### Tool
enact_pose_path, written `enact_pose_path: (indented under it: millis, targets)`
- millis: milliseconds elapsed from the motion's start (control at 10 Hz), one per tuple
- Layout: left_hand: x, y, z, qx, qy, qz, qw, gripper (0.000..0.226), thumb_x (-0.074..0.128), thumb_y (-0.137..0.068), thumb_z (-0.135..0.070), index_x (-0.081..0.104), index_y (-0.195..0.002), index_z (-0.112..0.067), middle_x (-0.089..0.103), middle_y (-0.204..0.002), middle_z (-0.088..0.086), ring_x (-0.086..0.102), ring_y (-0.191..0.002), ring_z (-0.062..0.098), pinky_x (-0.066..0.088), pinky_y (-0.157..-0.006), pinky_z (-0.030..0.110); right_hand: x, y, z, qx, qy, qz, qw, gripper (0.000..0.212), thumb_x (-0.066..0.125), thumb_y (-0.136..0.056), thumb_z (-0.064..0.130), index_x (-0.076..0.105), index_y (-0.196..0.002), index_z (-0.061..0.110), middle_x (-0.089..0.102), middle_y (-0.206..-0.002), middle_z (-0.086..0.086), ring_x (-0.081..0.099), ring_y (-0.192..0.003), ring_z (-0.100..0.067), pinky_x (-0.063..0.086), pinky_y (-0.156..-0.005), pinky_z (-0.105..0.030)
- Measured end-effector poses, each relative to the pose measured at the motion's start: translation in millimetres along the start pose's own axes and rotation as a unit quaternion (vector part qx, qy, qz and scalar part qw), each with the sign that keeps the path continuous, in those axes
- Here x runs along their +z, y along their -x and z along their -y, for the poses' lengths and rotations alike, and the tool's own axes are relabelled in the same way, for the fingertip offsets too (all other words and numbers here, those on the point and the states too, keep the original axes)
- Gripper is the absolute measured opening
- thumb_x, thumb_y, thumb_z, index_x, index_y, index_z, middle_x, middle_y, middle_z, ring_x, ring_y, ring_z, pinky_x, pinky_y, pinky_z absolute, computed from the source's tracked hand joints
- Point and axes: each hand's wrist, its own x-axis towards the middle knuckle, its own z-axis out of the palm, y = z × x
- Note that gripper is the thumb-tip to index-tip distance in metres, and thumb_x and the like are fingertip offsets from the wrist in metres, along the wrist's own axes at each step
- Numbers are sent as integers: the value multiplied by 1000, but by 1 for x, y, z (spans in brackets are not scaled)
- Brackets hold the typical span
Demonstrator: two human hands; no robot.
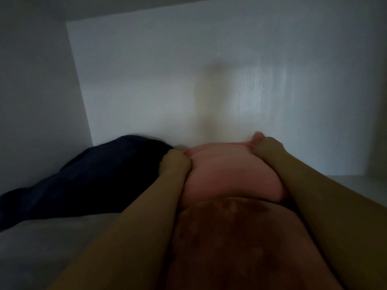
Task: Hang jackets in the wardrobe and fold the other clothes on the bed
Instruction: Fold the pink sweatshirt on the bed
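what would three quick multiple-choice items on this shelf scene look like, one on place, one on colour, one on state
1. Where does the dark navy garment lie relative to the pink garment?
A. to its left
B. to its right
C. on top of it

2. What colour is the garment nearest the camera, under the pink one?
A. green
B. reddish-brown
C. white

3. How do the two hands stand on the pink garment?
A. both flat and open beside it
B. only one touches it
C. each holds it in a curled grip, one on either side

Answers: 1 A, the navy cloth sits left of the left hand. 2 B, the brown garment fills the lower middle. 3 C, the left hand and the right hand both curl into the pink cloth's edges.
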Motion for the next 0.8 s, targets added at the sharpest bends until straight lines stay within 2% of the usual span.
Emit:
enact_pose_path:
  millis: [100,200,300,400,500,600,700,800]
  targets:
    - [-23,22,-10,72,-129,9,989,36,43,-94,-15,59,-124,-4,58,-130,17,56,-119,34,47,-94,38,-11,23,0,-8,-71,-42,997,51,25,-104,36,49,-129,-1,52,-132,-25,50,-122,-37,39,-100,-39]
    - [-56,47,-26,163,-145,17,976,36,48,-93,-19,57,-125,-6,56,-131,16,55,-119,33,47,-95,38,-42,59,8,-36,-57,-34,997,50,31,-103,35,53,-126,-4,53,-132,-24,50,-121,-37,40,-97,-36]
    - [-94,75,-40,188,-121,40,974,39,45,-96,-22,48,-129,-1,52,-133,20,53,-118,34,44,-93,37,-76,104,7,-62,-35,-46,996,48,43,-101,32,47,-132,-5,50,-135,-23,48,-123,-36,40,-94,-34]
    - [-117,103,-43,259,-141,33,955,43,35,-101,-25,39,-137,-1,46,-136,22,49,-121,35,42,-101,42,-103,155,-3,-94,2,-86,992,55,47,-99,34,38,-139,-3,46,-140,-21,44,-128,-35,38,-100,-35]
    - [-134,133,-41,358,-163,-42,919,47,34,-103,-31,40,-137,-1,49,-132,22,50,-116,37,42,-99,44,-133,212,-14,-130,43,-136,981,58,48,-99,32,30,-146,2,34,-151,-17,37,-136,-32,32,-109,-36]
    - [-149,179,-44,426,-142,-74,890,48,36,-102,-33,41,-139,-3,49,-135,21,50,-118,37,39,-102,44,-158,272,-25,-125,82,-183,972,60,49,-99,31,25,-150,8,29,-155,-12,33,-140,-30,28,-113,-37]
    - [-159,224,-51,500,-99,-85,856,46,39,-100,-31,43,-138,-6,50,-136,16,48,-120,34,33,-107,41,-175,334,-38,-79,99,-197,972,62,49,-99,33,23,-150,11,27,-156,-11,34,-139,-31,30,-114,-40]
    - [-158,276,-53,552,-85,-59,828,45,40,-99,-32,42,-138,-9,49,-137,11,46,-124,30,27,-112,40,-186,398,-57,-34,130,-195,972,66,51,-98,32,21,-150,6,25,-156,-14,30,-141,-32,28,-116,-39]
